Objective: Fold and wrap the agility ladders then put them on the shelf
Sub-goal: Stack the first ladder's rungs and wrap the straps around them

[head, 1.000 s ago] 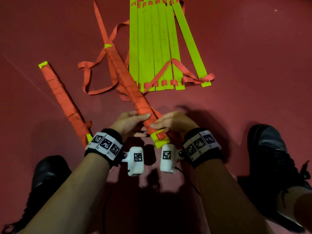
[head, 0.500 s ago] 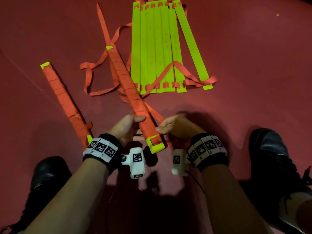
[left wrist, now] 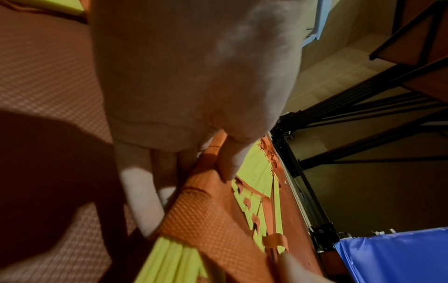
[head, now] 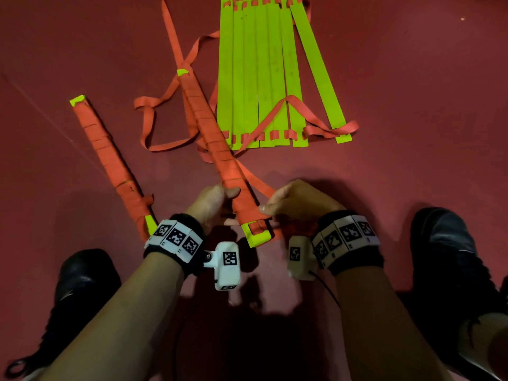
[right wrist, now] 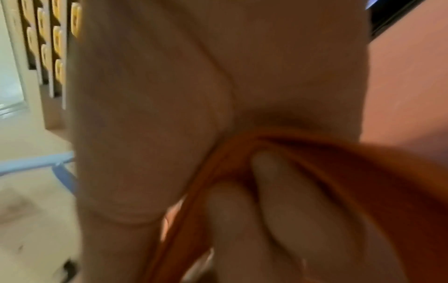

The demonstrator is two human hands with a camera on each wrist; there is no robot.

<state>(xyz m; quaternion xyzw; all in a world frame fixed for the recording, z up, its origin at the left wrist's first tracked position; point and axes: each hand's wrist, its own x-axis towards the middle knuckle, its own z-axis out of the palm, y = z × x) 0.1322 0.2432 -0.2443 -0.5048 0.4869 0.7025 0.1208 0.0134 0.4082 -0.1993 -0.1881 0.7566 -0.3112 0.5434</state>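
Head view: both hands at the wrapped ladder's (head: 211,138) near end.
Left hand (head: 210,204) grips the bundle; right hand (head: 294,200) clutches its orange strap (right wrist: 315,162). Its long axis runs away from them, leaning left.

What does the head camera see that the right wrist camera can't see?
Only the head view shows the finished wrapped ladder on the floor, the spread green rungs, both shoes, and the left hand gripping the middle bundle. Only the right wrist view shows fingers curled round the strap. Both show the right hand and orange strap.
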